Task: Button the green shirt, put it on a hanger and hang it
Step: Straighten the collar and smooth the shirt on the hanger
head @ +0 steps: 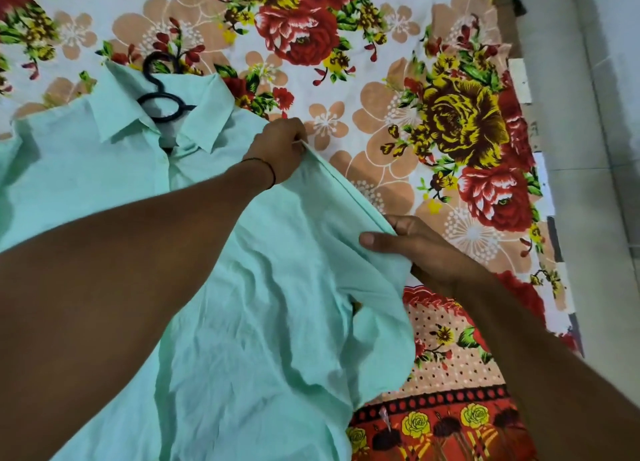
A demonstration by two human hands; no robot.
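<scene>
A: Largest first?

B: Floral bedsheet point(381, 114), filling nearly the whole view. Thin printed cloth, red and yellow roses on white, lying smooth. Probably serving as the flat work surface.

A: And on it?

B: Green shirt point(242, 322), pale mint, spread front up across the left and middle of the sheet. Soft, light weave, creased all over, limp rather than crisp. Collar at the far end, placket closed just below it. Lower part hidden under an arm, so impossible to say whether buttoned throughout.

A: Held how?

B: Right hand point(419, 249) clamped on the near end of a hemmed edge, apparently the sleeve's, thumb on top and fingers beneath. Left hand point(277, 149), reaching across the shirt, pinching the same edge farther up. Hem drawn taut and straight between the two, likely to pull the sleeve smooth before lifting.

A: Hanger?

B: Black hanger point(166, 117), already inside the neck opening, with only the hook and a small ring below it showing between the collar points. Thin, hard, curved, perhaps plastic or coated wire. Lying flat with the shirt, not yet hung anywhere.

A: Smallest?

B: Thin dark thread band point(272, 173) round the left wrist.
</scene>
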